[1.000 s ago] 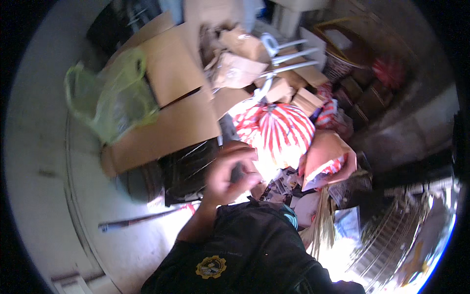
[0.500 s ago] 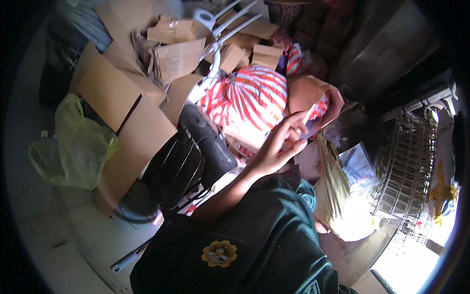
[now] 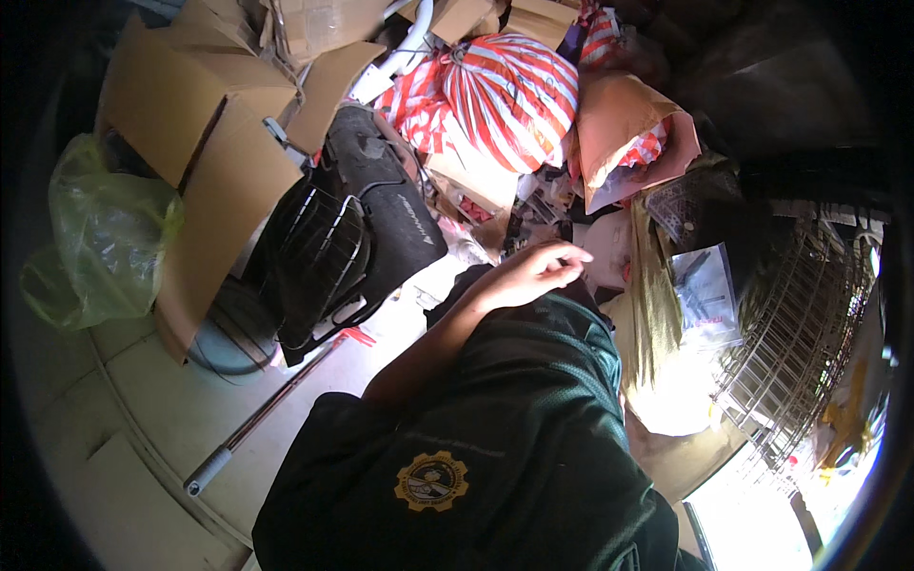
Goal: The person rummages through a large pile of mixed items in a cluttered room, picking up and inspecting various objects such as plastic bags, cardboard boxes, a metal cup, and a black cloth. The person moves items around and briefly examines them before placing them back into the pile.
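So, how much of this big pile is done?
Done: nothing looks sorted; the cardboard boxes, the striped bag and the black wire fan lie heaped together. In hand: nothing; the left hand hovers open and empty over the clutter. Left: seemingly the whole pile, plus the green plastic bag.

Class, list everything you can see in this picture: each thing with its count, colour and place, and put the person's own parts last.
cardboard boxes: several, brown, upper left
plastic bag: one, yellow-green, far left
striped bag: one, red and white, top centre
wire fan guard: one, black, left of centre
padded black case: one, beside the guard
pole: one, grey-handled, on the floor
wire basket: one, metal, right
paper sheet: one, white, right of centre
left hand: one, empty, fingers loosely curled, centre
dark green shirt: one, bottom centre
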Tool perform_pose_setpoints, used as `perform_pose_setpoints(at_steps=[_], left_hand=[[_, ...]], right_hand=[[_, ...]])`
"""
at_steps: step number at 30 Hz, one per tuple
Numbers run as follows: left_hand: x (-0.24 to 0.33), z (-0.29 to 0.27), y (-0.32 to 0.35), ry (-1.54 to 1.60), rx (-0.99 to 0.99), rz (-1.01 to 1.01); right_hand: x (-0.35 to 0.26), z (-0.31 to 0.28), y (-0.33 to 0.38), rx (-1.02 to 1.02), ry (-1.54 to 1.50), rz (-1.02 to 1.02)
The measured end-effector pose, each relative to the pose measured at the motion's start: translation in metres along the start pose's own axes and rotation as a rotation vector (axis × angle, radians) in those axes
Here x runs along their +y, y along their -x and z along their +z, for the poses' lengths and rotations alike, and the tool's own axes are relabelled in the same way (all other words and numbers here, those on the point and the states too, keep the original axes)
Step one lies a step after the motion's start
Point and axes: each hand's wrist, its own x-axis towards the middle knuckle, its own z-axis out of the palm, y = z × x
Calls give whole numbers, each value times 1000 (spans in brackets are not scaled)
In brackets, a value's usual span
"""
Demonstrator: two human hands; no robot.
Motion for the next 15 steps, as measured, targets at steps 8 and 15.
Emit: perform_pose_setpoints(at_steps=[8, 15], left_hand=[[-123, -24, 16, 308, 621, -380], [-209, 82, -53, -18, 849, -316]], right_hand=[[-193, 63, -83, -374, -73, -446], [-108, 241, -266, -526, -248, -427]])
